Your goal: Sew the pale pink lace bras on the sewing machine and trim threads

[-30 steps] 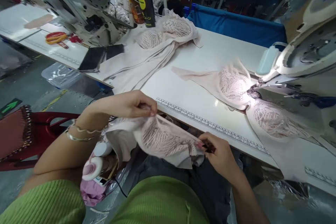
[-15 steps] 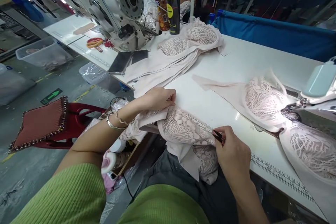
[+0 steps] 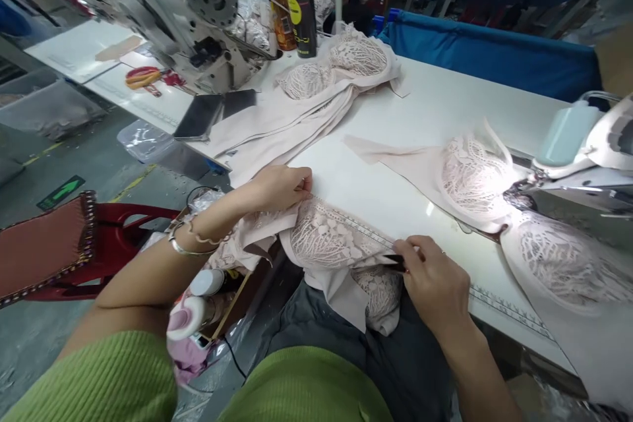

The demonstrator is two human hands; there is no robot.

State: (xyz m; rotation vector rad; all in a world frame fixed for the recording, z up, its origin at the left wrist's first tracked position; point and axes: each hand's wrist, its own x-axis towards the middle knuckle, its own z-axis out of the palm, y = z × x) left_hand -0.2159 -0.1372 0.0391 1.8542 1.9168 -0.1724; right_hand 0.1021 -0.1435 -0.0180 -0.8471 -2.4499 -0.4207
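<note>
A pale pink lace bra (image 3: 324,237) lies over the table's front edge and hangs toward my lap. My left hand (image 3: 284,188) pinches its upper left edge. Small black scissors (image 3: 394,262) are in my right hand (image 3: 432,277), whose fingers are closed at the cup's right end, by the ruler strip along the edge. A second bra (image 3: 475,178) lies to the right, under the lit sewing machine head (image 3: 568,171). More pale bras (image 3: 341,69) are piled at the back.
A white sewing machine (image 3: 192,13) stands back left, beside a spray can (image 3: 299,6) and a bottle (image 3: 281,0). Two dark flat objects (image 3: 200,117) and orange-handled scissors (image 3: 143,78) lie on the table (image 3: 425,99). Bottles (image 3: 190,316) fill an open drawer below; a red stool (image 3: 123,231) stands left.
The view has shifted right. The black scissors have turned to lie more level, with their tips lower, at the cup's right end. My left hand keeps its hold on the bra.
</note>
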